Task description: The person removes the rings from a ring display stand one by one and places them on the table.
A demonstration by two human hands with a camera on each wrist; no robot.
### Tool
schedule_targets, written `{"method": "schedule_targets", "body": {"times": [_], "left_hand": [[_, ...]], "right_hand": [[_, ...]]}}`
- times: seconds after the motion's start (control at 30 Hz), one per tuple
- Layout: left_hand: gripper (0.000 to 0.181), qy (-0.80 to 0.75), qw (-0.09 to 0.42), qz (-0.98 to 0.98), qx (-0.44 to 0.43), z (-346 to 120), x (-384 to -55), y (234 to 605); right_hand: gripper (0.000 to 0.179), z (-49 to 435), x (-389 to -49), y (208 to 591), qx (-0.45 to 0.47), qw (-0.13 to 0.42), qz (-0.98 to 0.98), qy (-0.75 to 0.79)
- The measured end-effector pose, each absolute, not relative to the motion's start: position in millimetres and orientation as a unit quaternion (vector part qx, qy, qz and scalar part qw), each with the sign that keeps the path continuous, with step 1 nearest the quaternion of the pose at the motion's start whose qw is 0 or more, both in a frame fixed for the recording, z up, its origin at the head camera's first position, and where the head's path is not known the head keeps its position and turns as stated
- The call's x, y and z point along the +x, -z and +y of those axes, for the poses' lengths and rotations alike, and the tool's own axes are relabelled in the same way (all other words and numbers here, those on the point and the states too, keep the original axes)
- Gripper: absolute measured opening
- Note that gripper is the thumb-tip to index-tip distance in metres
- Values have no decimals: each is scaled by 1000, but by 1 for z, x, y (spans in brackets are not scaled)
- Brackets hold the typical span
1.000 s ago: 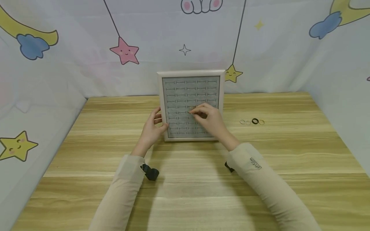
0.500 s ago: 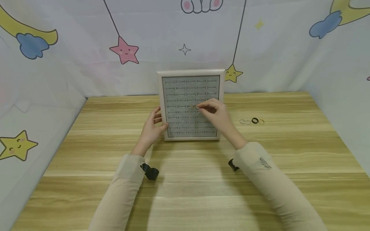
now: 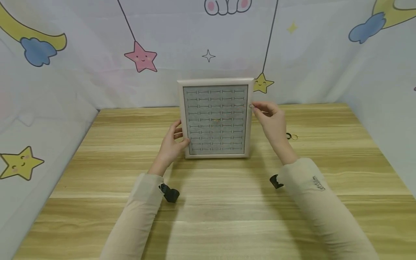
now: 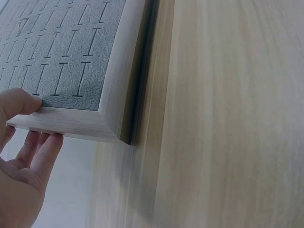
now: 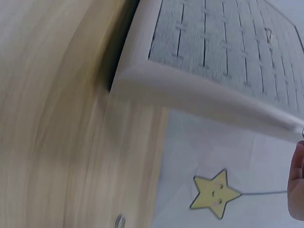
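Observation:
A ring display board, grey with rows of slits inside a pale frame, stands upright on the table. My left hand grips its left edge, thumb in front and fingers behind, as the left wrist view also shows. A thin gold ring sits in a slit near the board's middle. Just off the right side of the frame, my right hand pinches a small silver-looking ring between thumb and fingertips. That hand is mostly cut off in the right wrist view.
On the table right of the board lie a black ring and a gold ring. A silver ring shows at the bottom of the right wrist view. A printed cloth hangs behind the wooden table.
My right hand has moved from the board's middle to the right, past the frame, with the small ring pinched in it. The gold ring in the slit is uncovered. My left hand stays put.

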State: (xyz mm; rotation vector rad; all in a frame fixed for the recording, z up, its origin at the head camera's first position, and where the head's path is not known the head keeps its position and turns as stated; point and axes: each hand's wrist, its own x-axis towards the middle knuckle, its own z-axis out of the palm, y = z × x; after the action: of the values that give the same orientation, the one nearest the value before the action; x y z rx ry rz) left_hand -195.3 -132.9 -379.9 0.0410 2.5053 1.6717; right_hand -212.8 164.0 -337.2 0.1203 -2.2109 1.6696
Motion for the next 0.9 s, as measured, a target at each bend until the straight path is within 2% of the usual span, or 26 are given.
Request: {"method": "schedule_targets", "body": {"times": [0.23, 0.7, 0.9], "left_hand": [[74, -552, 65, 831, 10, -133, -196, 381], [74, -553, 67, 831, 6, -133, -197, 383], [73, -551, 63, 832, 7, -132, -196, 381]], "right_hand": [[25, 192, -219, 348, -14, 193, -787, -586], [32, 248, -223, 373, -113, 169, -819, -537], [32, 265, -220, 380, -140, 140, -844, -499]]}}
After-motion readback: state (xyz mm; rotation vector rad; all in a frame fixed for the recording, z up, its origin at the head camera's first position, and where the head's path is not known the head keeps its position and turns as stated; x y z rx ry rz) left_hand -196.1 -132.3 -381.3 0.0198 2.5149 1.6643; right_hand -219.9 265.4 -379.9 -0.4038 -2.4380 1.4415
